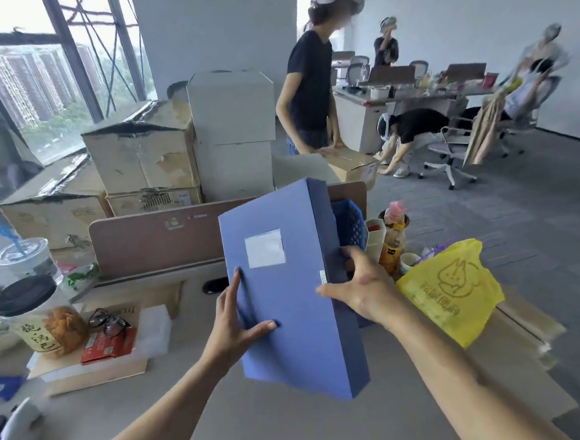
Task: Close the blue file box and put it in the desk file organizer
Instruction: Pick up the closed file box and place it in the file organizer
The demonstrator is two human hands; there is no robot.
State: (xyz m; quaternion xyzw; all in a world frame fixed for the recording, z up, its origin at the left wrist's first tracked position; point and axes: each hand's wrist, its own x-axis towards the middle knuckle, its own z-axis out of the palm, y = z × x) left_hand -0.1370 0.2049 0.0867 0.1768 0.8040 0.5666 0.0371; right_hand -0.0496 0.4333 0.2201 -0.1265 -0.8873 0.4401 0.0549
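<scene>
From the head camera, the blue file box (286,288) is closed and held up off the worktop (199,415), tilted so its top leans away and slightly left, its broad face with a pale label (265,248) turned toward the camera. The left hand (235,321) grips the box's left edge: the thumb presses on the front face, one finger lies along the edge, and the rest go behind the box out of sight. The right hand (359,292) clasps the right edge, thumb on the front face near a small sticker, fingers curled around the spine side.

Directly behind the box, partly hidden by it, stands the dark blue mesh desk file organizer (350,224) against a brown desk divider (153,241). Whether the box touches the organizer cannot be told.

To the right of the organizer are a bottle with a pink cap (392,236) and a yellow plastic bag (453,289). On the left of the worktop lie black glasses (108,322), a red packet (107,346), a black-lidded jar (36,315) and a clear lidded cup (27,259). Cardboard boxes (140,158) are stacked beyond the divider.
</scene>
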